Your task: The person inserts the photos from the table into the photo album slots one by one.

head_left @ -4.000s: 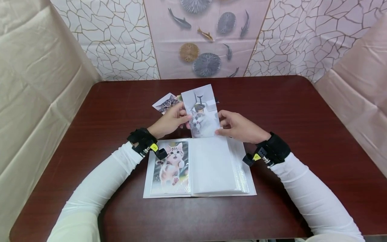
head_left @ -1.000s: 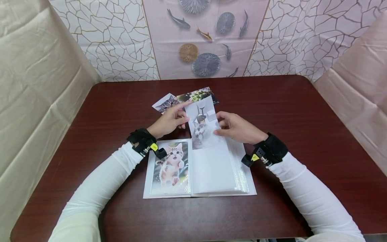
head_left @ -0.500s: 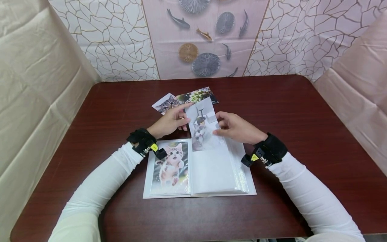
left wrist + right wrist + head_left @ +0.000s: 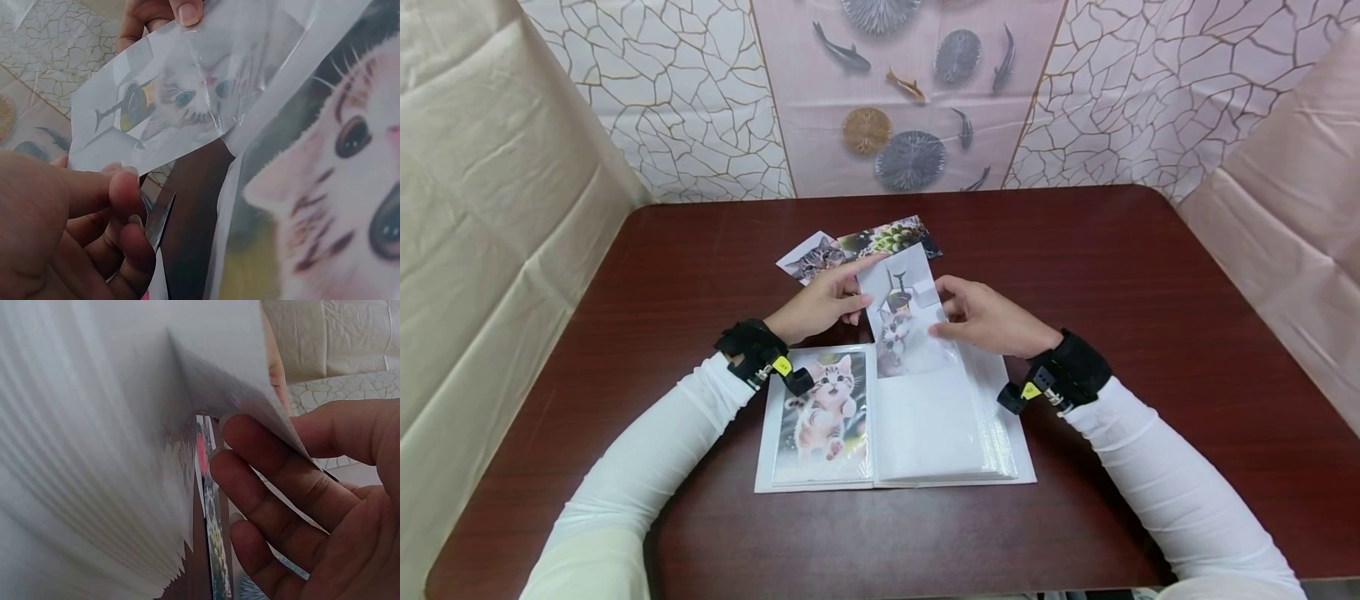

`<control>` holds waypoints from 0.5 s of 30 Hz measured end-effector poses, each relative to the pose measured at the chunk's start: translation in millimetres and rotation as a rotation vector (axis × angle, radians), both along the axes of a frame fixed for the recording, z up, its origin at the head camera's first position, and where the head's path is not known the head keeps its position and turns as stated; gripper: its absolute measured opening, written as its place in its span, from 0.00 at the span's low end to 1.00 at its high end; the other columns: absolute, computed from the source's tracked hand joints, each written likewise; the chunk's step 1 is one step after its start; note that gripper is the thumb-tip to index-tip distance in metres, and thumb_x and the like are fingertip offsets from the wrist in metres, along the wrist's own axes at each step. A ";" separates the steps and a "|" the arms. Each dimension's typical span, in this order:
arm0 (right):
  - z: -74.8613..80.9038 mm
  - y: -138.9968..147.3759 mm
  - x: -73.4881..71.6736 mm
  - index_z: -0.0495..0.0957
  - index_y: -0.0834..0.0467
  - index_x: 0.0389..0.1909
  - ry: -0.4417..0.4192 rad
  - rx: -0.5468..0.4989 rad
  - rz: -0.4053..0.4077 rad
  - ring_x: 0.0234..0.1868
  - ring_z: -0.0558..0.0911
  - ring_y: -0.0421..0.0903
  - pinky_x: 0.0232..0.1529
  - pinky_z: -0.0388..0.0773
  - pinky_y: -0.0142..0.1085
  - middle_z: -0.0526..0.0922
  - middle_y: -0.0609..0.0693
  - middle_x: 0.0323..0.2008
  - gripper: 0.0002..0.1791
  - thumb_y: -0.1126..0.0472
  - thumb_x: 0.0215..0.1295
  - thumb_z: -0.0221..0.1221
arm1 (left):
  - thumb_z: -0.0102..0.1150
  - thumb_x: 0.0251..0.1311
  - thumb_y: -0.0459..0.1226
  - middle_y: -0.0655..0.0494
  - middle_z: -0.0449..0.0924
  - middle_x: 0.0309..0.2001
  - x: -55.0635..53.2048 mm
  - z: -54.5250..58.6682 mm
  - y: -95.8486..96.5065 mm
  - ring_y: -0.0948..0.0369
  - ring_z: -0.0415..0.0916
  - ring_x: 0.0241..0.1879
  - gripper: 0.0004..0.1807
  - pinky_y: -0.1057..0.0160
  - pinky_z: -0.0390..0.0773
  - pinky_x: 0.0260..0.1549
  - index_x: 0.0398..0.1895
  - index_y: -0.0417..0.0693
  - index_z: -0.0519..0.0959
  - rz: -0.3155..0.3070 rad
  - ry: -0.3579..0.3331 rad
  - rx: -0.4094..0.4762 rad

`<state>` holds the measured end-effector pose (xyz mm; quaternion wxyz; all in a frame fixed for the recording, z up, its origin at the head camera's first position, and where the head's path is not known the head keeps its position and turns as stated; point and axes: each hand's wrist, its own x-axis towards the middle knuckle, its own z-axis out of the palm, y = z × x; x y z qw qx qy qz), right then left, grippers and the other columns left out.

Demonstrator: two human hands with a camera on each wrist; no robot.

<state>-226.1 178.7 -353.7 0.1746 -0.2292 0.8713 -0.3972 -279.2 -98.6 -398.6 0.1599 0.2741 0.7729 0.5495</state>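
A photo of a pale cat (image 4: 901,333) stands tilted over the right page of an open white photo album (image 4: 928,433). Its lower part sits inside the page's clear pocket, and plastic shines over the cat's face in the left wrist view. My left hand (image 4: 820,302) pinches the photo's left edge near the top, index finger stretched along it. On the opposite side, my right hand (image 4: 996,317) pinches the edge between thumb and fingers; the right wrist view shows the fingers behind the sheet. The left page carries a kitten photo (image 4: 823,417) in its pocket.
Behind the album lie loose prints: a tabby cat photo (image 4: 812,257), partly under my left hand, and a plant photo (image 4: 891,237). All rests on a dark red-brown table (image 4: 700,267), with patterned cloth (image 4: 700,100) hanging behind it.
From above the album's top edge, the photo has moved down toward me into the right page's pocket, with slight sliding lately. Both hands keep hold; my left index finger has straightened.
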 end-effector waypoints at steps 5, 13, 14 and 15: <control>-2.3 2.1 -1.0 0.68 0.63 0.62 0.013 -0.006 0.014 0.36 0.77 0.48 0.39 0.67 0.37 0.88 0.55 0.38 0.24 0.69 0.67 0.63 | 0.54 0.73 0.33 0.49 0.75 0.26 -0.5 0.4 -0.8 0.53 0.75 0.28 0.33 0.62 0.77 0.32 0.78 0.63 0.61 -0.006 0.006 -0.018; -2.2 1.5 -0.4 0.69 0.63 0.63 0.011 -0.017 0.012 0.40 0.82 0.47 0.40 0.70 0.35 0.89 0.57 0.42 0.24 0.70 0.68 0.62 | 0.54 0.74 0.33 0.49 0.74 0.25 1.2 -0.1 -0.5 0.52 0.74 0.28 0.31 0.61 0.76 0.32 0.77 0.61 0.63 0.001 0.011 -0.040; -2.2 1.2 -0.4 0.69 0.63 0.62 0.012 -0.015 0.012 0.39 0.82 0.47 0.40 0.69 0.35 0.89 0.57 0.41 0.24 0.70 0.68 0.62 | 0.54 0.74 0.33 0.49 0.74 0.25 1.5 -0.2 -0.6 0.52 0.73 0.28 0.31 0.61 0.76 0.32 0.77 0.61 0.63 0.001 0.009 -0.042; -2.1 1.0 -0.3 0.69 0.63 0.62 0.012 -0.015 0.012 0.39 0.82 0.47 0.40 0.70 0.35 0.89 0.56 0.41 0.24 0.70 0.67 0.63 | 0.54 0.74 0.33 0.49 0.73 0.25 1.8 -0.2 -0.7 0.52 0.73 0.28 0.31 0.60 0.76 0.32 0.77 0.61 0.64 0.001 0.008 -0.045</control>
